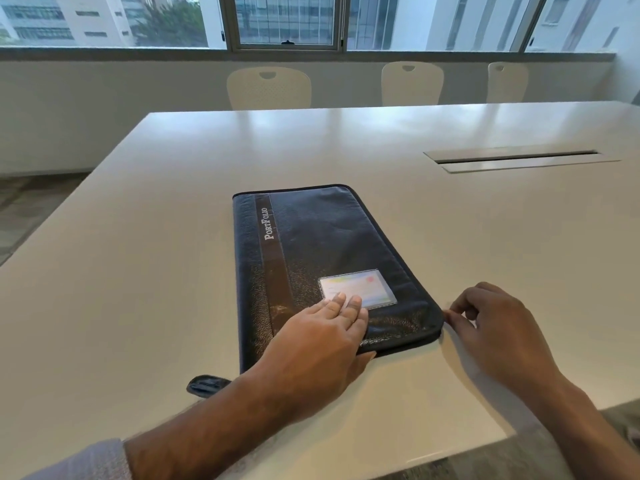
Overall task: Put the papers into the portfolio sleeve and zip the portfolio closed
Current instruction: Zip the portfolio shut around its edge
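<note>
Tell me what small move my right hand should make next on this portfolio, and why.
Probably check that the zip is fully home at the near right corner, then let go. The portfolio lies closed and flat on the table, the left hand presses its cover, and the right hand pinches at that corner. No papers show; the puller itself is hidden.

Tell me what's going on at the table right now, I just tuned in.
A person is working on a dark portfolio lying closed on the white table. The left hand lies flat on its near end, fingers reaching the clear card window, holding it down. The right hand pinches at the near right corner, apparently at the zipper pull, which is too small to make out. No loose papers are in view.
</note>
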